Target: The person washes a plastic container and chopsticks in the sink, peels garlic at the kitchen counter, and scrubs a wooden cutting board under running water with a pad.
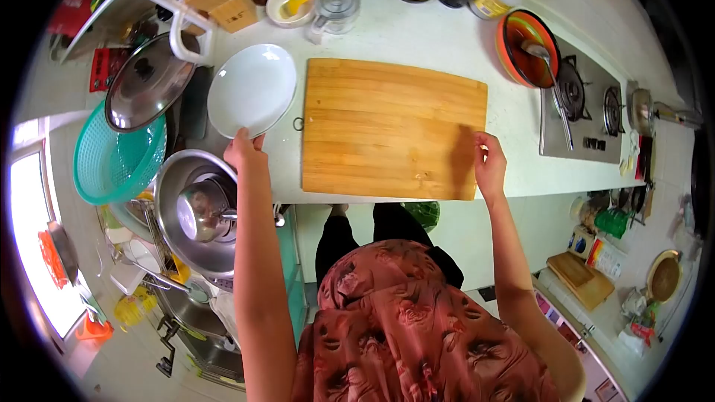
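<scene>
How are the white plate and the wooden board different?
The plate is white and shiny, but the board is light brown wood. The plate is round, while the board has four corners. The board is bigger than the plate. Both are side by side.

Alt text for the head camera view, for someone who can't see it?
A person's left hand holds the near edge of a white plate; their right hand is by the right edge of a wooden board on a white counter, with a stove to the right.
</scene>
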Available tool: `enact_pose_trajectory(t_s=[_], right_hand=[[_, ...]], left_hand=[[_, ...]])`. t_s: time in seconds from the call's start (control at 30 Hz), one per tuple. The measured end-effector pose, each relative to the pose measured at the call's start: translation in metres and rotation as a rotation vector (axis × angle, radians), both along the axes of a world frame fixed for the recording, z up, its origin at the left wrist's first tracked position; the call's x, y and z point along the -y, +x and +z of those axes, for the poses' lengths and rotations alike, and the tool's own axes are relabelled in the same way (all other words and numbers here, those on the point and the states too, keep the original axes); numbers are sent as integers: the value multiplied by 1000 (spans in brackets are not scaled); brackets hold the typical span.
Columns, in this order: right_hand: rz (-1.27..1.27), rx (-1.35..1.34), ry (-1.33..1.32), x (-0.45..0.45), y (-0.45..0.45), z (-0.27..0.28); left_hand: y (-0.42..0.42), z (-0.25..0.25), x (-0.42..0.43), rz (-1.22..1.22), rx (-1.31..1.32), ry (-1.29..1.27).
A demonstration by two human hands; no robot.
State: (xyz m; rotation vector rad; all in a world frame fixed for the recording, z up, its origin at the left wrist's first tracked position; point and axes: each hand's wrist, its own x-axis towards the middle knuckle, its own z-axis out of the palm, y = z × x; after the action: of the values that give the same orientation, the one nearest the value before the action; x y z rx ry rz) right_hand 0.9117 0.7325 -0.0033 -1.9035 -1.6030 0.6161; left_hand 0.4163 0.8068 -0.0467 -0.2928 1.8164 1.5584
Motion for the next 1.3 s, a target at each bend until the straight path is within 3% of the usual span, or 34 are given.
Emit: enact_pose_trajectory(t_s=[0.4,0.6,0.67,0.73,0.8,0.9,1.03,1.2,1.23,1.3], right_hand=[[-44,-12,-88,30,31,-8],[-47,4,-98,36,35,-17],[-50,1,-99,36,33,-17],[-60,12,-114,35,30,-13],[-75,26,-155,35,33,-15],[-71,62,-142,37,39,-24],[-61,116,-155,41,47,-40],[-39,293,-291,28,65,-27],[-4,335,-224,23,60,-21],[63,420,-90,15,44,-7]], left_hand=[[4,-16,1,213,-27,-64],[28,0,17,158,-11,-79],[28,-41,46,-226,-69,-12],[46,-38,62,-464,-201,-20],[91,-27,74,-556,-406,-99],[100,-44,91,-736,-477,-62],[114,-34,104,-815,-683,-76],[141,-14,139,-774,-593,-98],[142,-9,140,-747,-558,-72],[141,-4,123,-801,-727,-87]])
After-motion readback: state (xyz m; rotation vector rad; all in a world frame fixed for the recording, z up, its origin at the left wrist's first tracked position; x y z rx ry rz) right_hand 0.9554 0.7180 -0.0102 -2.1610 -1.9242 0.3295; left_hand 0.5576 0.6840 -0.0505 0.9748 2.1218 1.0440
